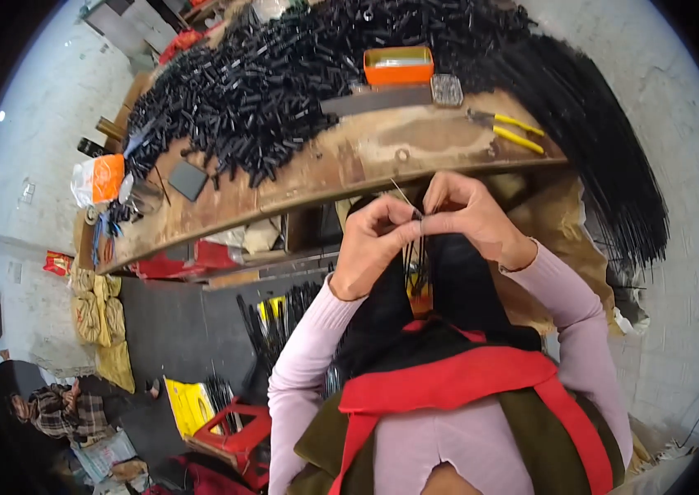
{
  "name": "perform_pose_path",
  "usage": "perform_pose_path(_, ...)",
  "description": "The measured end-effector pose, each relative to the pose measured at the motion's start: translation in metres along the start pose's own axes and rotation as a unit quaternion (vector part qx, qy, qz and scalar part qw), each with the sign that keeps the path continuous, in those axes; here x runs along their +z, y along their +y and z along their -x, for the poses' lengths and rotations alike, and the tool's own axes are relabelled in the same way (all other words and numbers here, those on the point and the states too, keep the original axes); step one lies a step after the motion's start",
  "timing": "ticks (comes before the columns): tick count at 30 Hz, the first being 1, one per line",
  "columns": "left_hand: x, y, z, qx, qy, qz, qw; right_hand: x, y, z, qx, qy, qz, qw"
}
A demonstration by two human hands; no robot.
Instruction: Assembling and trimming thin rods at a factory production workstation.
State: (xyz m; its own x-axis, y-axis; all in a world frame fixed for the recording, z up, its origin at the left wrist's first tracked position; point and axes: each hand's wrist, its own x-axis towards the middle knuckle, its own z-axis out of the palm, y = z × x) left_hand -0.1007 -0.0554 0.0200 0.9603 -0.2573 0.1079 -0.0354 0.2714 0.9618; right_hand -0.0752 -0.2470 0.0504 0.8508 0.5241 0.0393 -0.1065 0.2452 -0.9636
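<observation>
My left hand (373, 247) and my right hand (469, 216) meet in front of the workbench edge, both closed, thumbs and fingertips pinched together. From between the left fingers a thin pale wire (400, 192) sticks up and to the left. A small dark piece shows where the fingertips touch, too small to name. Thin black strands (424, 254) hang straight below the fingers; whether the hands grip them I cannot make out. Nearest to the right hand on the bench lie pliers with yellow handles (518, 137).
The wooden workbench (283, 186) carries a heap of short black tubes (259, 91), an orange tin (399, 66), a small box of metal bits (447, 90) and long black strips (589, 124) hanging over its right end. A red stool (238, 433) and a person in plaid (73, 412) are lower left.
</observation>
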Motion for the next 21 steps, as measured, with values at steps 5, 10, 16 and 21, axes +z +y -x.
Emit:
perform_pose_path(5,0.029,-0.010,0.021,0.041,0.128,-0.001,0.991,0.010,0.032,0.016,-0.115,0.109,0.014,0.987)
perform_pose_path(10,0.006,0.002,0.033,-0.011,0.001,0.074,0.997,0.014,0.024,0.018,-0.076,0.019,-0.046,0.996)
perform_pose_path(16,-0.010,-0.005,0.027,-0.030,-0.106,0.155,0.982,0.003,0.022,0.005,-0.038,-0.153,-0.113,0.981)
perform_pose_path(21,0.000,-0.003,0.026,-0.035,-0.139,0.226,0.963,-0.003,0.026,0.006,-0.039,-0.177,-0.133,0.974)
